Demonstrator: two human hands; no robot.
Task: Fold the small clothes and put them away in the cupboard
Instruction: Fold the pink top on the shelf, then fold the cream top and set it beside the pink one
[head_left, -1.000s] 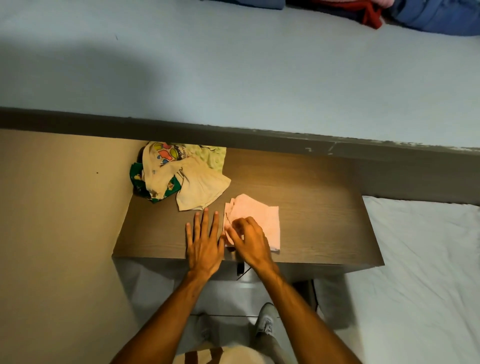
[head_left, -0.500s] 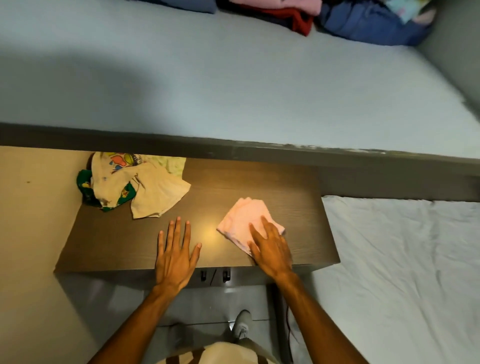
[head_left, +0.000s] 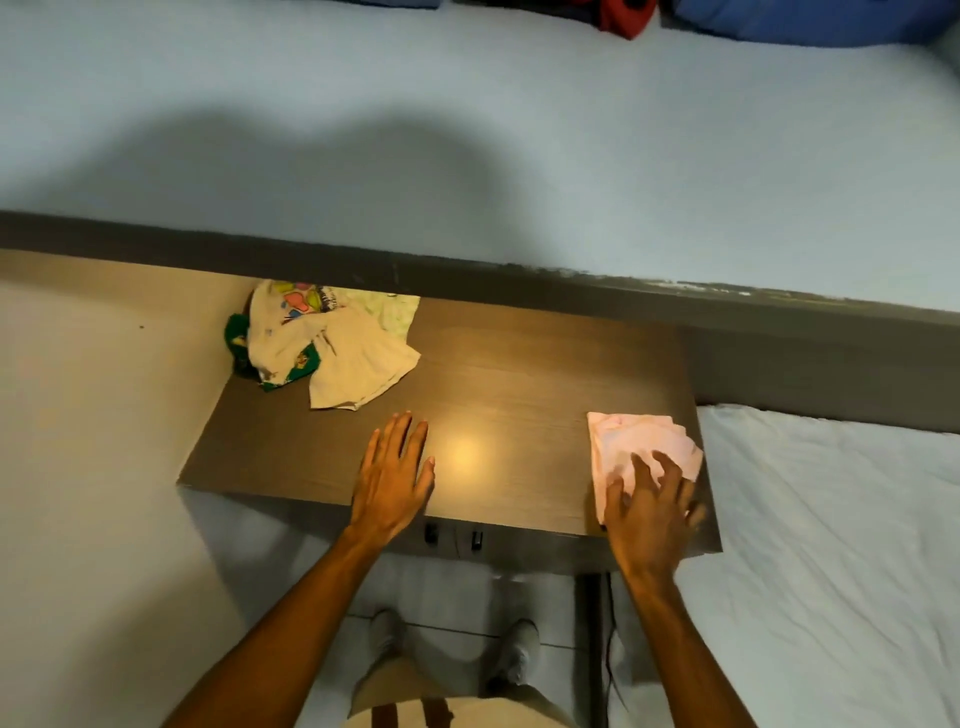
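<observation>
A folded pink cloth (head_left: 636, 444) lies at the right end of the brown wooden table (head_left: 519, 374). My right hand (head_left: 649, 512) rests flat on its near part, fingers spread. My left hand (head_left: 392, 475) lies flat and open on the bare table near the front edge, holding nothing. A loose heap of small clothes (head_left: 322, 345), cream with cartoon prints and green, sits at the back left corner of the table.
A bed with a pale blue sheet (head_left: 467, 130) runs behind the table; red and blue clothes (head_left: 779, 18) lie at its far edge. A white mattress (head_left: 831, 545) is to the right. A beige wall (head_left: 93, 415) stands left. My shoes (head_left: 514, 649) show below.
My right hand has slid the folded pink cloth from the middle of the table to its right end. My left hand has stayed flat on the table.
</observation>
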